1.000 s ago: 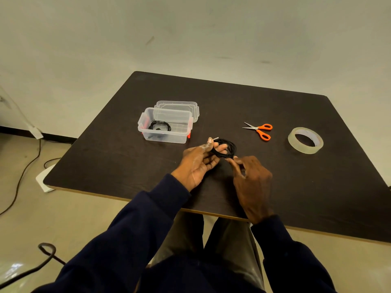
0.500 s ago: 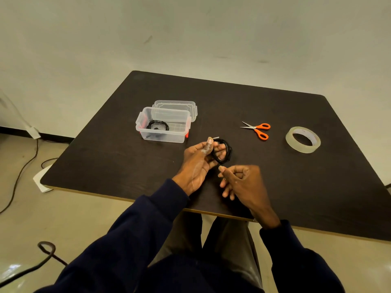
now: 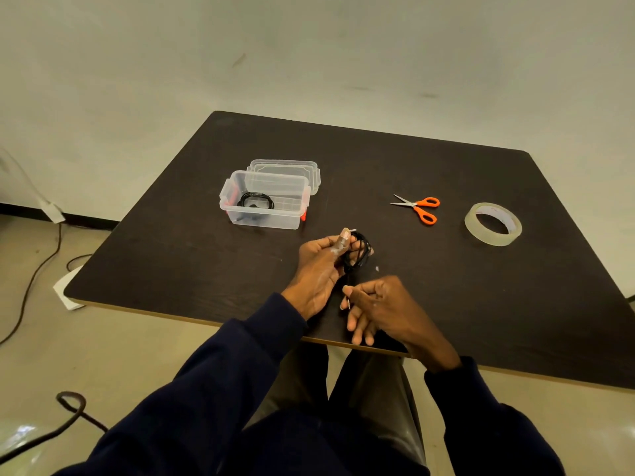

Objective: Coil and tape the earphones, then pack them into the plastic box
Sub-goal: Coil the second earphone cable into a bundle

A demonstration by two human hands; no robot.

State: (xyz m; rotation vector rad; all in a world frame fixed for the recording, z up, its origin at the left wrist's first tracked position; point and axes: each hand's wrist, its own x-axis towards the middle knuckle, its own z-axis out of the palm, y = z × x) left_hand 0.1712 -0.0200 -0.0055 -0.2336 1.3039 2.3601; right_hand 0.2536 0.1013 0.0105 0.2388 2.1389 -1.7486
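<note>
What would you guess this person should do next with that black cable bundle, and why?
Probably wind the loose end onto the coil. The left hand pinches the coiled black earphone cable with a tape strip on the thumb, while the right hand holds a trailing end below, not yet wound in.

Coil (image 3: 359,253) partly behind left hand (image 3: 318,269)

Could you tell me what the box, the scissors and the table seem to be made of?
The box looks like clear, glossy plastic: the black coil inside shows through its wall. The scissors have bright, metal-looking blades and orange handles, likely plastic. The table has a dark, matt top with faint grain and a pale edge, probably laminated board.
</note>
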